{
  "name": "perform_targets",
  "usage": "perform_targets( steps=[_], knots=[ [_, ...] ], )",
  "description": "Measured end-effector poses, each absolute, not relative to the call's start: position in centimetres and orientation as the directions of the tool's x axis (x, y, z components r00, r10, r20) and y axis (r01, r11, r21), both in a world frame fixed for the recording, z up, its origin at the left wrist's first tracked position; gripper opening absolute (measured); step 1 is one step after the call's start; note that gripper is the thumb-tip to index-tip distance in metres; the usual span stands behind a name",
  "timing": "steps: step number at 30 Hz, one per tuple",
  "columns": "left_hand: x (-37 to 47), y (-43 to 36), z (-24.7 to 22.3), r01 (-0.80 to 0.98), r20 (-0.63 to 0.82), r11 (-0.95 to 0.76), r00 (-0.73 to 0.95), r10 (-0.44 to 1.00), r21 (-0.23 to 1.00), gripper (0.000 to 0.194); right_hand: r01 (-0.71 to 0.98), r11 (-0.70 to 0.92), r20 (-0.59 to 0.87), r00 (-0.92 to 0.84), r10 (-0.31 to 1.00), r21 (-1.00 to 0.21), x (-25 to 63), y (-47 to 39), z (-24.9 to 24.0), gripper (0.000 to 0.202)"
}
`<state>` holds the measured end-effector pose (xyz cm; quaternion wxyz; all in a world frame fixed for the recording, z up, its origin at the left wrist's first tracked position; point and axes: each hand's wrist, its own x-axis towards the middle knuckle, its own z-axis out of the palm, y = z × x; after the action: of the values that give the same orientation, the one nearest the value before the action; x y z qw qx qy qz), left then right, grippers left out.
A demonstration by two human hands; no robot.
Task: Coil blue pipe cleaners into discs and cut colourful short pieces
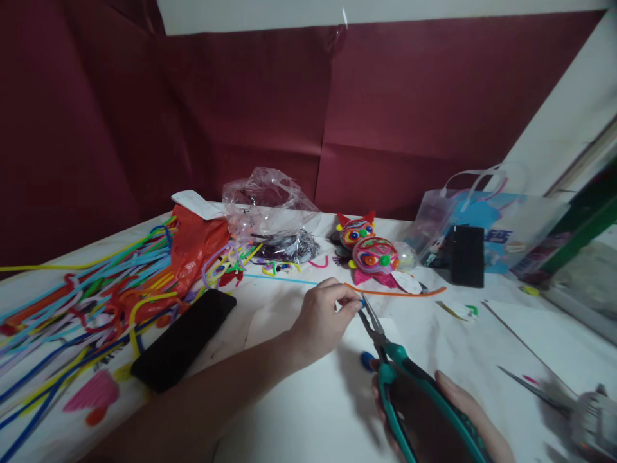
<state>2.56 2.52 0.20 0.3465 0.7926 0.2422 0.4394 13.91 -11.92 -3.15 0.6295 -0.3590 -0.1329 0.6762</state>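
My left hand (325, 316) is closed in a pinch on a small blue piece (361, 303) over a white sheet (299, 411). Long-nose pliers (398, 354) with green and black handles are in my right hand (470, 411), its fingers wrapped round the handles. The pliers' jaws are parted slightly, with their tips at the blue piece. Beside the pliers, near my right fingertips, shows a dark blue rounded item (367, 361). An orange pipe cleaner (409, 294) lies just beyond my hands, and a light blue one (282, 279) runs behind my left hand.
Colourful pipe cleaners (96, 302) and a black phone (183, 341) lie left. Behind are a clear bag (270, 199), decorated animal figures (375, 256) and a translucent bag (525, 225) with a dark phone (467, 256) before it. Scissors (535, 388) lie right.
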Motion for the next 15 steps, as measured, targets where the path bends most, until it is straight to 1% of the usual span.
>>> perform_targets(
  steps=[2, 4, 6, 8, 9, 10, 11, 12, 13, 14, 15],
  knots=[
    [2.6, 2.5, 0.3, 0.086, 0.522, -0.629, 0.478, 0.706, 0.772, 0.009, -0.753, -0.170, -0.297, 0.036, 0.954, -0.636, 13.9, -11.9, -3.2, 0.037],
    [2.6, 2.7, 0.4, 0.065, 0.472, -0.553, 0.446, 0.761, 0.830, 0.008, -0.744, -0.158, -0.293, 0.053, 0.955, -0.649, 14.0, -11.9, -3.3, 0.039],
    [2.7, 2.9, 0.7, 0.006, 0.357, -0.396, 0.422, 0.833, 0.918, 0.008, -0.714, -0.135, -0.305, 0.114, 0.946, -0.687, 14.4, -12.0, -3.2, 0.041],
    [2.7, 3.0, 1.2, -0.070, 0.208, -0.197, 0.427, 0.880, 0.978, 0.010, -0.632, -0.098, -0.320, 0.247, 0.915, -0.769, 14.9, -12.1, -2.9, 0.044],
    [2.7, 2.9, 1.4, -0.103, 0.144, -0.110, 0.440, 0.886, 0.989, 0.011, -0.551, -0.079, -0.312, 0.342, 0.887, -0.831, 15.2, -12.2, -2.6, 0.046],
    [2.6, 2.8, 1.7, -0.132, 0.095, -0.038, 0.458, 0.884, 0.991, 0.011, -0.430, -0.076, -0.283, 0.443, 0.851, -0.900, 15.5, -12.2, -2.3, 0.048],
    [2.6, 2.6, 1.9, -0.159, 0.056, 0.023, 0.479, 0.876, 0.987, 0.012, -0.271, -0.102, -0.239, 0.538, 0.808, -0.957, 15.9, -12.1, -1.9, 0.052],
    [2.5, 2.4, 2.2, -0.183, 0.027, 0.075, 0.501, 0.865, 0.980, 0.013, -0.087, -0.164, -0.182, 0.613, 0.769, -0.983, 16.2, -12.1, -1.5, 0.057],
    [2.5, 2.2, 2.4, -0.204, 0.006, 0.118, 0.521, 0.853, 0.972, 0.014, 0.099, -0.261, -0.130, 0.666, 0.734, -0.960, 16.5, -12.0, -1.1, 0.063],
    [2.4, 2.0, 2.5, -0.220, -0.011, 0.154, 0.538, 0.843, 0.963, 0.014, 0.269, -0.364, -0.079, 0.700, 0.710, -0.892, 16.9, -11.9, -0.8, 0.068],
    [2.3, 1.7, 2.7, -0.233, -0.023, 0.180, 0.551, 0.834, 0.956, 0.015, 0.405, -0.459, -0.035, 0.718, 0.695, -0.791, 17.4, -11.7, -0.7, 0.071]
  ],
)
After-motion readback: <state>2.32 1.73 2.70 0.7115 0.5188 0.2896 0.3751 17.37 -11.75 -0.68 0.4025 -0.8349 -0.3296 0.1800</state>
